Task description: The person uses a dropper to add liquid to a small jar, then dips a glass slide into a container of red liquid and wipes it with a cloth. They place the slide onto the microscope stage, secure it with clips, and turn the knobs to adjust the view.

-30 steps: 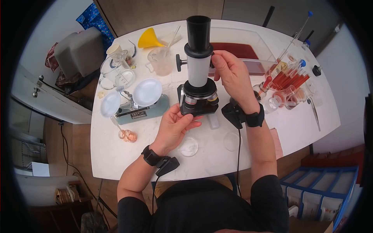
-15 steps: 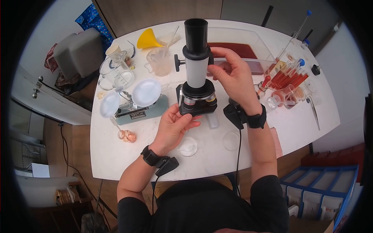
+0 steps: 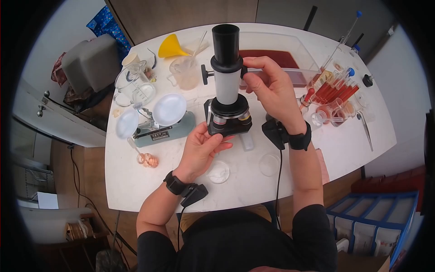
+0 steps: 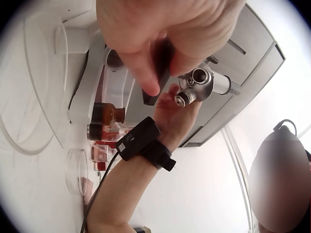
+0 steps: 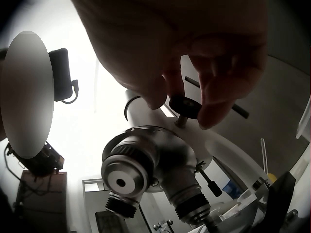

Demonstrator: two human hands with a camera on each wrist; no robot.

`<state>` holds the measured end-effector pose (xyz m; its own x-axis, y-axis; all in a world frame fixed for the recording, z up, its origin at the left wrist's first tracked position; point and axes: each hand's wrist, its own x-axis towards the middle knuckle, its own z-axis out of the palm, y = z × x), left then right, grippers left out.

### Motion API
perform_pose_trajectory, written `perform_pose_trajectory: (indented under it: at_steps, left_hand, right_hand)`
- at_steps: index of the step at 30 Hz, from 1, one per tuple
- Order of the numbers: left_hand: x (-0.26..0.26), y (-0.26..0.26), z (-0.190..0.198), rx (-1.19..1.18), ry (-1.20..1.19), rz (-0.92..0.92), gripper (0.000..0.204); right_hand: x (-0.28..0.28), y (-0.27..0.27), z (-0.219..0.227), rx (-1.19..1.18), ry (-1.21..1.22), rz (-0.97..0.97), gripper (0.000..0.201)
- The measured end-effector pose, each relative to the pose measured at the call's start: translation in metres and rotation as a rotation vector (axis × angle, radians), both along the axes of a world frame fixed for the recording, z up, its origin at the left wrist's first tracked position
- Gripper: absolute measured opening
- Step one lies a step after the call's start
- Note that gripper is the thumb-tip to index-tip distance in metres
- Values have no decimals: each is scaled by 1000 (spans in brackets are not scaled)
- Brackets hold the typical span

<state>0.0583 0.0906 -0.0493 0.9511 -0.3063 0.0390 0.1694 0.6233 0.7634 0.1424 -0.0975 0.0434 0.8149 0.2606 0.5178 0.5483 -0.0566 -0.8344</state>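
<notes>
A white and black microscope (image 3: pixel 226 86) stands mid-table in the head view, its black eyepiece tube pointing up. My right hand (image 3: pixel 271 88) is at the upper right of its body. The right wrist view shows thumb and fingers pinching a round black focus knob (image 5: pixel 185 107), above the silver objective lenses (image 5: pixel 125 177). With my left hand (image 3: pixel 202 147) I grip the front edge of the black stage (image 3: pixel 229 128), thumb on top. In the left wrist view, that hand's fingers pinch the dark stage plate (image 4: pixel 156 90).
A teal balance (image 3: pixel 174 129) with two white pans stands left. Glass dishes (image 3: pixel 219 172) lie near the front edge. Red-filled test tubes (image 3: pixel 333 93) and tweezers (image 3: pixel 365 131) are right; a clear tray (image 3: pixel 294 43), beaker (image 3: pixel 184 75) and yellow funnel (image 3: pixel 170 46) are at the back.
My right fingers have shifted around the knob, the index finger now reaching higher and the thumb lower. The microscope appears slightly further left and lower in view. My left hand keeps its grip.
</notes>
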Motion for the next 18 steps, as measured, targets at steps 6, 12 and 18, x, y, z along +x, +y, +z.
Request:
perform_pose_trajectory:
  at_steps: [6, 12, 18]
  left_hand:
    - [0, 0, 2, 10, -4, -1, 32]
    - [0, 0, 1, 2, -7, -5, 31]
    - [0, 0, 1, 8, -1, 3, 31]
  right_hand:
    - [3, 5, -5, 73, -79, -28, 24]
    - [0, 4, -1, 99, -41, -7, 26]
    - [3, 1, -2, 38, -110, 6, 29]
